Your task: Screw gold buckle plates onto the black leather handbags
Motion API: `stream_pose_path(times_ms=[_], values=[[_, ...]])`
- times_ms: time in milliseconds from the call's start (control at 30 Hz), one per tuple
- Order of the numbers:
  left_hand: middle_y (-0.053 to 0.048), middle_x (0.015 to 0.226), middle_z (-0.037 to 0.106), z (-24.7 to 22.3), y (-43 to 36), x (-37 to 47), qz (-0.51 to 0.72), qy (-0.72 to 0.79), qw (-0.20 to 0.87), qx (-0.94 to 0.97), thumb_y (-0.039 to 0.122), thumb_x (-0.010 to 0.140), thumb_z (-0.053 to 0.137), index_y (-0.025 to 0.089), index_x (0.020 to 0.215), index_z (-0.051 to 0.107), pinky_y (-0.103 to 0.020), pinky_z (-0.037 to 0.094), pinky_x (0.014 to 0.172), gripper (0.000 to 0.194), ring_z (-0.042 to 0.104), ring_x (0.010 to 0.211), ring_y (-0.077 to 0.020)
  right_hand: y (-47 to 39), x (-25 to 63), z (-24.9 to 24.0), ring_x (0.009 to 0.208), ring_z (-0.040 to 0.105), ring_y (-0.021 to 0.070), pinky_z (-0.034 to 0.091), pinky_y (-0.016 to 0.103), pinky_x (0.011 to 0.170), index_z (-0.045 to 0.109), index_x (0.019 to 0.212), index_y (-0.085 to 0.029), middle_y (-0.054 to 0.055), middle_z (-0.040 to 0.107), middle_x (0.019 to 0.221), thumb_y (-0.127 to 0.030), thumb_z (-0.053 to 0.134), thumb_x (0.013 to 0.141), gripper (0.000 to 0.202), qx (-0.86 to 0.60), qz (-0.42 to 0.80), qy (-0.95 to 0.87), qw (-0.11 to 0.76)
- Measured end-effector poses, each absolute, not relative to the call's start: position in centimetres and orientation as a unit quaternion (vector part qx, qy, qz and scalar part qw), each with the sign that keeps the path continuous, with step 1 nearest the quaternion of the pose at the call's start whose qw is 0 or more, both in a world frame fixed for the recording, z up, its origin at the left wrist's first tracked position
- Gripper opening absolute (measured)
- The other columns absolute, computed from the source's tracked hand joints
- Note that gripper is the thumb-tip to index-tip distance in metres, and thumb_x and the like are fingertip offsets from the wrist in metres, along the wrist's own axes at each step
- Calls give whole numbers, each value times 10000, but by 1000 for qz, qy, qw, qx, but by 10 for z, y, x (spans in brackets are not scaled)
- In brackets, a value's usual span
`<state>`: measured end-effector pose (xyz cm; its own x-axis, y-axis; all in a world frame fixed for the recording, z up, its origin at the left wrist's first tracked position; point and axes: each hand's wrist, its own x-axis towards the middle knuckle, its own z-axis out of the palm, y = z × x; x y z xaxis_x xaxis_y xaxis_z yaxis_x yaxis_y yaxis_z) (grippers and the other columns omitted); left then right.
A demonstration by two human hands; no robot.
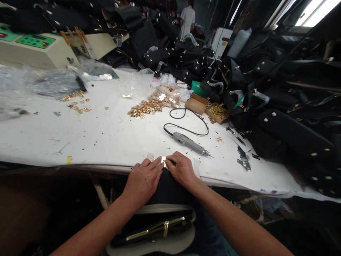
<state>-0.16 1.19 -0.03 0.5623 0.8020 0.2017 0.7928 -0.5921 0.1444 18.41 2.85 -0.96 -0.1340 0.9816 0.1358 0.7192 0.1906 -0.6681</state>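
At the table's front edge, my left hand [143,179] and my right hand [182,169] meet over a small shiny metal plate [163,159]. My left fingers lie pressed together against the plate's left side and the black flap under it. The right thumb and fingertips pinch at its right side. That flap belongs to a black bag [170,188], whose open mouth with a pale lining and a gold zipper [156,229] hangs below the edge. Just beyond my right hand lies a grey electric screwdriver [189,143] with a looped black cable.
On the white table [112,138] are gold metal fittings [145,107], a cardboard box [196,103] and a box of screws [218,112]. Black bags [295,131] pile up behind and right. A beige machine [39,49] stands back left. A person [187,19] is far behind.
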Motion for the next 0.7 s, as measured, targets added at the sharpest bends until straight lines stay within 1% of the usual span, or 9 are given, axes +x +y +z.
stream_pose_path(times_ms=[267, 433, 533, 633, 700], values=[[-31, 1410, 601, 3, 10, 1, 98, 451, 2, 887, 219, 980, 504, 238, 1263, 637, -432, 513, 727, 313, 596, 1035, -287, 28, 184, -11, 804, 637, 148, 446, 241, 742, 773, 851, -263, 20, 688, 847, -270, 592, 961, 212, -591, 232, -720, 280], [-40, 1427, 588, 7, 9, 4, 83, 445, -22, 891, 195, 970, 507, 216, 1261, 640, -433, 527, 710, 321, 604, 1030, -288, 29, 186, -10, 819, 642, 151, 455, 246, 752, 781, 897, -257, 21, 693, 843, -257, 596, 958, 195, -573, 240, -733, 277], [-50, 1405, 606, 10, 9, 5, 85, 440, -29, 894, 193, 969, 507, 206, 1261, 642, -430, 535, 701, 323, 610, 1022, -287, 36, 194, -3, 835, 653, 157, 477, 256, 786, 778, 943, -234, 29, 716, 876, -229, 613, 936, 165, -549, 258, -729, 317], [-46, 1398, 611, 12, 9, 5, 94, 437, -23, 894, 197, 969, 503, 213, 1249, 651, -427, 546, 713, 317, 606, 1037, -286, 49, 215, 8, 887, 651, 179, 495, 293, 841, 755, 1042, -222, 55, 723, 983, -238, 595, 936, 193, -575, 202, -700, 373], [-39, 1402, 607, 12, 9, 5, 100, 436, -17, 894, 197, 968, 502, 220, 1235, 659, -422, 553, 722, 310, 604, 1033, -282, 59, 233, 14, 975, 629, 215, 484, 336, 893, 738, 1095, -229, 76, 705, 1068, -252, 615, 913, 221, -614, 127, -697, 348]])
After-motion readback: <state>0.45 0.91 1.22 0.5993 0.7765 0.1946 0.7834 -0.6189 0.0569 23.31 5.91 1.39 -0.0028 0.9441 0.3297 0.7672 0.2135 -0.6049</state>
